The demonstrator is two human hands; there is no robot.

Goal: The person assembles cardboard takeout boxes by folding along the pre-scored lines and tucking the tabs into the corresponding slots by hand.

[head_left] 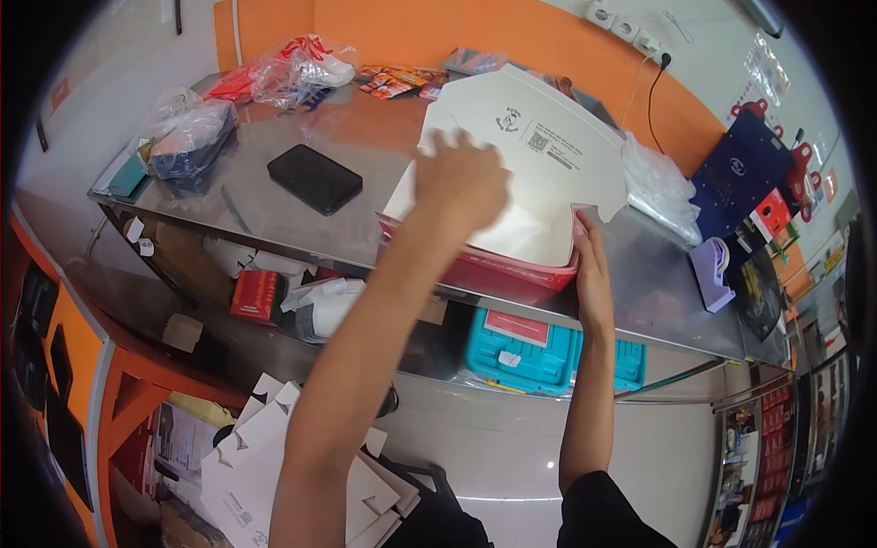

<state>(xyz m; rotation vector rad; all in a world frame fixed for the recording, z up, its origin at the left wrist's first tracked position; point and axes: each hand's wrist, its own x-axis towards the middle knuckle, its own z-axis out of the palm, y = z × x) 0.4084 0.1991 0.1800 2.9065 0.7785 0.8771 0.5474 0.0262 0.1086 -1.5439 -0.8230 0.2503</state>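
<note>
A cardboard box [525, 228], white inside with red outer walls, stands on the metal table near its front edge. Its white lid [585, 151], printed in black, is raised at the back. My left hand [461, 185] reaches over the box's left side, back of the hand up. Its fingers are bent and a little apart, slightly blurred, with nothing seen in them; the tips are partly hidden. At the front right corner, my right hand [592, 274] holds the box wall, fingers pointing up along it.
A black tablet-like device [315, 178] lies left of the box on the metal table [256, 196]. Plastic bags and packets line the back. A purple tape dispenser [711, 274] stands at the right. Teal bins [521, 352] sit below; flat white cardboard pieces [247, 475] are stacked at lower left.
</note>
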